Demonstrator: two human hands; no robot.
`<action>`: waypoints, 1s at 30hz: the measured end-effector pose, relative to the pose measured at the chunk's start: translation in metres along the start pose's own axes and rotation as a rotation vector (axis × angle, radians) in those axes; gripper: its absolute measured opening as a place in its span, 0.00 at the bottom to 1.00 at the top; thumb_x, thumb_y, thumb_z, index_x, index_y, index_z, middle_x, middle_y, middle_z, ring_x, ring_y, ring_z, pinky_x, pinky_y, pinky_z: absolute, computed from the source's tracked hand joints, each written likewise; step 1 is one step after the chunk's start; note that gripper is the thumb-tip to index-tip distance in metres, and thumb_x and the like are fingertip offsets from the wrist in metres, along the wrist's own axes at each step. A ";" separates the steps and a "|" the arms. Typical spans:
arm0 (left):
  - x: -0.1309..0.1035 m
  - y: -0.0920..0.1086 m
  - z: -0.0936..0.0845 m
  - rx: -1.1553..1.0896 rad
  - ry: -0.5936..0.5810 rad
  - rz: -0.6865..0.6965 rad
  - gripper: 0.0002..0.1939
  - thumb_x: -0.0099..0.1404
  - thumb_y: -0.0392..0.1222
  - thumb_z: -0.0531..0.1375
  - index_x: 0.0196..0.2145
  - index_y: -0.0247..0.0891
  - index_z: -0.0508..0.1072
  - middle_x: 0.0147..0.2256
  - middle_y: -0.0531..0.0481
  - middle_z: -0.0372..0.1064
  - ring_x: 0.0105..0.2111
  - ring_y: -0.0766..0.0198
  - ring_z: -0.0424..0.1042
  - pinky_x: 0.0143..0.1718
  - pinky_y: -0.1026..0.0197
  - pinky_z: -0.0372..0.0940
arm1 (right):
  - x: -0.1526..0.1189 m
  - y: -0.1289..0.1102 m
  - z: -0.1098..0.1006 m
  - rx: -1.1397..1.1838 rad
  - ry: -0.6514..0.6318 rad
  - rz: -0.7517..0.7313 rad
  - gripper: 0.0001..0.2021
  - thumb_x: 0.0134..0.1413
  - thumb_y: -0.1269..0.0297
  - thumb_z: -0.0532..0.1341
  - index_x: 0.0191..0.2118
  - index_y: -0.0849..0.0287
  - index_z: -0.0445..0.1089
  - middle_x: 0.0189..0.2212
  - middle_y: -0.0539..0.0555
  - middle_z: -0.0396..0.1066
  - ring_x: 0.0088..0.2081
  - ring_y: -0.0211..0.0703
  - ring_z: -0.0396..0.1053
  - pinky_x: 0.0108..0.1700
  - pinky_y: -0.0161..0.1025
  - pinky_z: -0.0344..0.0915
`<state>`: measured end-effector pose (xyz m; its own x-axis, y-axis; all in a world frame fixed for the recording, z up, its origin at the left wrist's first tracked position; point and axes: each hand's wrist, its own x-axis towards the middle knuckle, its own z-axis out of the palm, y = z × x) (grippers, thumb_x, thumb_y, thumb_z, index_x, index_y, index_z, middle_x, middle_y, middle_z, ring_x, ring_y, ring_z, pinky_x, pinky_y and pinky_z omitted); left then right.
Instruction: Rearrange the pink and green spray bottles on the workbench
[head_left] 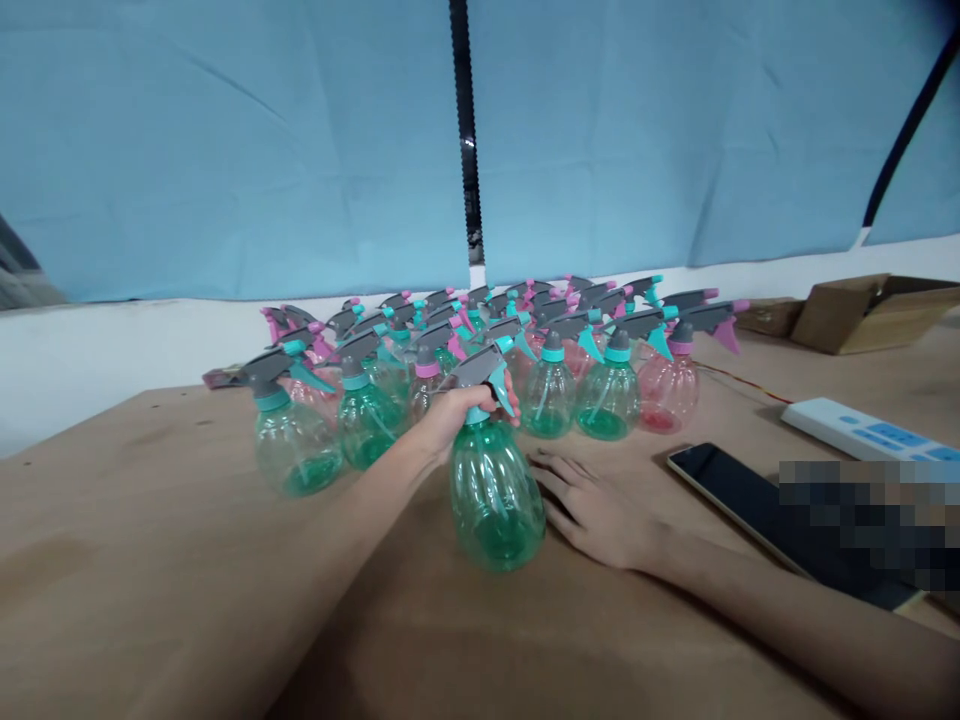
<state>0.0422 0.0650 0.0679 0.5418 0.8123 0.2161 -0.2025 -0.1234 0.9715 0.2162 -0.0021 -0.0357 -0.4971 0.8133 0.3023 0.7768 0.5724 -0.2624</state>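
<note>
My left hand (461,412) is closed around the neck and trigger of a green spray bottle (497,500) with a grey head and a turquoise trigger. The bottle leans slightly, its base toward me. To its right, my right hand (592,508) lies flat on the table with fingers stretched out, near the bottle's side. Behind both hands stand several spray bottles in rows, among them a green one (609,398) with a turquoise collar, a pink one (667,390) at the right end and a green one (296,445) at the left end.
On the right of the wooden table (150,540) lies a dark phone (780,520), with a white power strip (862,428) beyond it. A cardboard box (862,315) stands at the back right. A blue cloth (300,150) hangs behind the table.
</note>
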 end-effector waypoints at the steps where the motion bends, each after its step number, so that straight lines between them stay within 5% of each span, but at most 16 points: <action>1: 0.000 0.000 0.001 -0.016 -0.008 -0.001 0.10 0.41 0.31 0.53 0.24 0.33 0.71 0.23 0.50 0.69 0.24 0.61 0.70 0.27 0.60 0.63 | 0.000 0.000 0.000 0.001 -0.001 0.001 0.21 0.60 0.65 0.48 0.57 0.62 0.57 0.56 0.62 0.57 0.59 0.50 0.50 0.58 0.51 0.51; 7: -0.002 0.001 0.006 -0.092 -0.087 0.024 0.19 0.41 0.30 0.54 0.33 0.36 0.73 0.31 0.49 0.72 0.36 0.57 0.71 0.42 0.54 0.63 | 0.000 -0.001 -0.001 0.000 -0.009 0.006 0.21 0.60 0.64 0.47 0.57 0.63 0.58 0.56 0.62 0.57 0.59 0.50 0.51 0.58 0.50 0.51; 14: -0.004 0.003 0.010 -0.068 -0.085 0.022 0.21 0.43 0.30 0.54 0.37 0.36 0.74 0.34 0.47 0.73 0.41 0.56 0.71 0.46 0.53 0.62 | 0.001 -0.001 -0.002 0.006 -0.008 -0.004 0.21 0.60 0.64 0.47 0.57 0.63 0.57 0.56 0.62 0.57 0.59 0.50 0.51 0.58 0.51 0.52; 23: -0.005 0.005 0.013 0.020 -0.027 0.032 0.19 0.44 0.31 0.54 0.36 0.35 0.74 0.34 0.47 0.72 0.38 0.55 0.71 0.39 0.55 0.64 | 0.001 -0.001 -0.002 0.014 -0.014 0.008 0.21 0.60 0.64 0.47 0.57 0.63 0.57 0.56 0.63 0.57 0.59 0.51 0.50 0.57 0.51 0.52; 30: -0.005 0.008 0.013 0.138 0.022 0.028 0.13 0.42 0.34 0.54 0.27 0.32 0.73 0.24 0.48 0.70 0.22 0.63 0.66 0.24 0.61 0.58 | 0.001 0.001 0.000 0.012 -0.019 0.004 0.21 0.61 0.63 0.46 0.58 0.62 0.57 0.56 0.62 0.57 0.59 0.50 0.50 0.58 0.51 0.51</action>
<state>0.0484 0.0521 0.0756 0.5192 0.8194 0.2430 -0.1029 -0.2223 0.9695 0.2164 -0.0012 -0.0356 -0.5016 0.8174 0.2834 0.7741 0.5703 -0.2749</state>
